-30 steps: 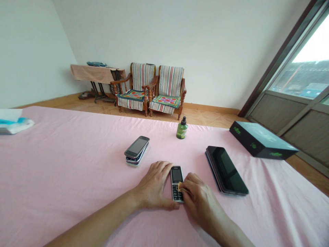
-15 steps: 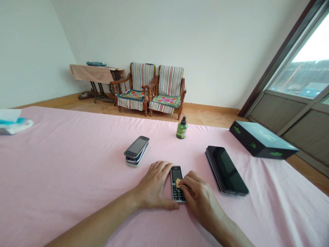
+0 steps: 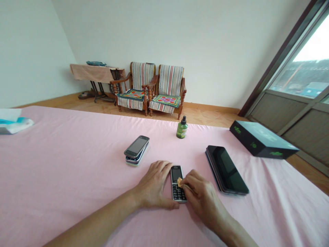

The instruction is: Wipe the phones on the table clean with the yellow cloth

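A small black keypad phone (image 3: 176,175) with a silver edge lies face up on the pink cloth. My left hand (image 3: 154,187) grips it by its ends, fingertips at the top left corner and thumb along the bottom edge. Pinched in my right hand (image 3: 199,188) is a small folded tan cloth (image 3: 179,182), pressed on the phone between screen and keys. The right fingers hide part of the keypad's right side. Left of the phone is a stack of older phones (image 3: 137,146); to the right lies a stack of large dark touchscreen devices (image 3: 227,171).
Beyond the phones stands a green bottle (image 3: 182,128) with a black cap. A black box (image 3: 262,139) with green print sits at the far right, and a white and blue packet (image 3: 15,123) at the far left. Two wooden chairs (image 3: 167,85) stand by the wall.
My right hand has shifted slightly right with the tan cloth across the phone. My left hand and the phone stay in place.
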### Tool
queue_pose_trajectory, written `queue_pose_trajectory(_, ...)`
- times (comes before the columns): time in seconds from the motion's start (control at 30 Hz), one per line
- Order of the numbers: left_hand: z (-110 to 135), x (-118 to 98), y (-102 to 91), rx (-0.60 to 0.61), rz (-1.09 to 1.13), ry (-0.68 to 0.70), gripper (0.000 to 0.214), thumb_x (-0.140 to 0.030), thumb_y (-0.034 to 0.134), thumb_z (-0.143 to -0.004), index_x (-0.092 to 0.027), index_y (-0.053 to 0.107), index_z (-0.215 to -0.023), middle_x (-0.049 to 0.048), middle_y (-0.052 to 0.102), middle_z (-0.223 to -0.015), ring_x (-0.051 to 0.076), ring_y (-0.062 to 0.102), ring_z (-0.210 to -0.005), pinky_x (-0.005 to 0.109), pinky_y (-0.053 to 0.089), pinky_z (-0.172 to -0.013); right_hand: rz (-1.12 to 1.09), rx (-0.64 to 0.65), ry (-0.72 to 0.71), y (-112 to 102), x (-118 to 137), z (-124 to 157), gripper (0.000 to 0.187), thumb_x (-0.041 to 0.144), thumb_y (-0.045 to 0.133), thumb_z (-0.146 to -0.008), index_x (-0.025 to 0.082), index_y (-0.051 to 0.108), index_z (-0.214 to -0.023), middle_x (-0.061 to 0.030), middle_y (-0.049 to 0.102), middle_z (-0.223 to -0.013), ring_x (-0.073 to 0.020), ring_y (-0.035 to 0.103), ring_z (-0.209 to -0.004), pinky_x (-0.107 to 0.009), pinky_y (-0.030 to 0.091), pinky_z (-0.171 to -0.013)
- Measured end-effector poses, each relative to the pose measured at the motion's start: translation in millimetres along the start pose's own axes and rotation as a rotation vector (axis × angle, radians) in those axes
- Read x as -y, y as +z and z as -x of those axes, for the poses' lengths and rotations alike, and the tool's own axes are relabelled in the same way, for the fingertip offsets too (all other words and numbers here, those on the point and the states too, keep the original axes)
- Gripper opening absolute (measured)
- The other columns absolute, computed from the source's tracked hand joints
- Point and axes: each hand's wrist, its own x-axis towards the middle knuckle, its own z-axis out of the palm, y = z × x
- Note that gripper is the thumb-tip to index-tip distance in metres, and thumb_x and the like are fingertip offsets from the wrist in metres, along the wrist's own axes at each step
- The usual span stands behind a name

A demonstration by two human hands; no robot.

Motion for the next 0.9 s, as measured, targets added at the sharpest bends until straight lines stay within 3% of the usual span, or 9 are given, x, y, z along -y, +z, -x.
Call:
queue_pose_trajectory(0.2, 0.1, 0.3, -0.4, 0.002, 0.01, 0.007, 0.104, -0.059, 0.083, -0.049, -0.019, 0.039, -0.135, 0.0126, 0.047, -0.131, 0.035, 0.044, -0.119, 0.048, 0.035, -0.104, 0.023, 0.026, 0.016, 2.4, -10.6, -2.6, 0.022, 0.004, 0.048, -0.088, 0.017, 0.059, -0.074, -0.003, 0.054, -0.081, -0.0155, 0.053, -0.076, -0.026, 0.038, -0.065)
queue_pose_trajectory(0.47, -0.1, -2.8, -2.5, 0.005, 0.027, -0.006, 0.102, -0.059, 0.082, -0.051, -0.021, 0.039, -0.135, 0.0123, 0.047, -0.131, 0.036, 0.043, -0.12, 0.048, 0.034, -0.104, 0.147, 0.128, -0.003, -0.3, -1.2, -0.1, 0.025, -0.002, 0.047, -0.082, 0.017, 0.06, -0.072, -0.0031, 0.053, -0.083, -0.0161, 0.052, -0.078, -0.026, 0.037, -0.065)
queue_pose_trajectory(0.73, 0.2, -2.0, -2.2, 0.003, 0.018, -0.002, 0.106, -0.056, 0.085, -0.048, -0.019, 0.039, -0.136, 0.0125, 0.047, -0.132, 0.036, 0.043, -0.121, 0.048, 0.034, -0.106, 0.048, 0.109, 0.044, -0.9, 2.5, 0.9, 0.023, -0.003, 0.048, -0.081, 0.016, 0.059, -0.073, -0.0018, 0.055, -0.08, -0.0133, 0.054, -0.072, -0.025, 0.037, -0.063)
queue_pose_trajectory(0.9, 0.1, -1.3, -1.7, 0.003, 0.009, -0.001, 0.107, -0.056, 0.086, -0.046, -0.016, 0.041, -0.135, 0.0128, 0.048, -0.13, 0.034, 0.044, -0.119, 0.046, 0.036, -0.105, 0.021, 0.031, 0.059, 0.2, 0.0, 1.0, 0.023, -0.003, 0.047, -0.081, 0.015, 0.06, -0.077, -0.0028, 0.056, -0.081, -0.014, 0.055, -0.073, -0.026, 0.038, -0.064)
